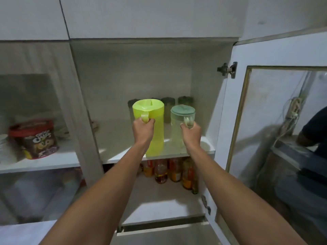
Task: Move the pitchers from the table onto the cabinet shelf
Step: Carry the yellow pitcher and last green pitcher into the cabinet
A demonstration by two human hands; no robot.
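A tall lime-green pitcher stands upright at the front of the open cabinet shelf, and my left hand is closed around its handle. Right beside it is a smaller clear pitcher with a teal lid, held by its handle in my right hand. Its base is hidden behind my right wrist, so I cannot tell whether it rests on the shelf. Both arms reach up into the cabinet.
Several dark green-lidded jars stand at the shelf's back. Bottles fill the shelf below. A glass-panelled door hangs open on the right. A red-lidded cereal tub sits in the left compartment.
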